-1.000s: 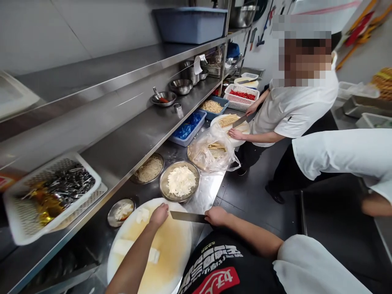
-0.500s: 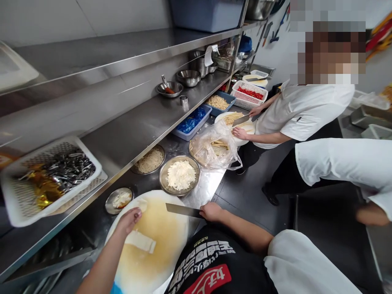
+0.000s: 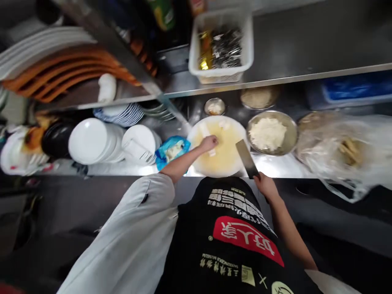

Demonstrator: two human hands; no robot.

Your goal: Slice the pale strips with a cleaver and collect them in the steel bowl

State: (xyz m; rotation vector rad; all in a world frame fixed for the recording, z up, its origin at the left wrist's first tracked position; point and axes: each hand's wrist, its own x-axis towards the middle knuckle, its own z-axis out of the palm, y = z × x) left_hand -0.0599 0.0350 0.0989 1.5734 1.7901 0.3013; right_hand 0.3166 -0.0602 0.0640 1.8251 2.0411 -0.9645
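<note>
On the round cutting board [image 3: 229, 163], yellowed in the middle, lies a pale white strip [image 3: 204, 130], partly covered by my left hand [image 3: 209, 143]. The fingers of that hand are curled closed above the strip; whatever may be in them is hidden. Small pale scraps [image 3: 225, 125] rest by the board's far edge. My right hand [image 3: 264, 184] grips a cleaver [image 3: 245, 156] by its handle, its broad blade tilted over the board's right rim. Just right of the board is a metal bowl [image 3: 289, 139] of white slices [image 3: 268, 134].
A blue plastic bag [image 3: 162, 159] touches the board's left side, with stacked white plates [image 3: 88, 141] farther left. Clear plastic bags [image 3: 324, 143] lie at right. Behind, a small metal dish [image 3: 215, 111] sits below the steel shelf [image 3: 294, 77], which carries a white basket [image 3: 222, 72].
My view has swung left and down, bringing plates and the blue bag into sight; co-workers have left the picture. My left hand has moved nearer over the strip. The cleaver stays in my right.
</note>
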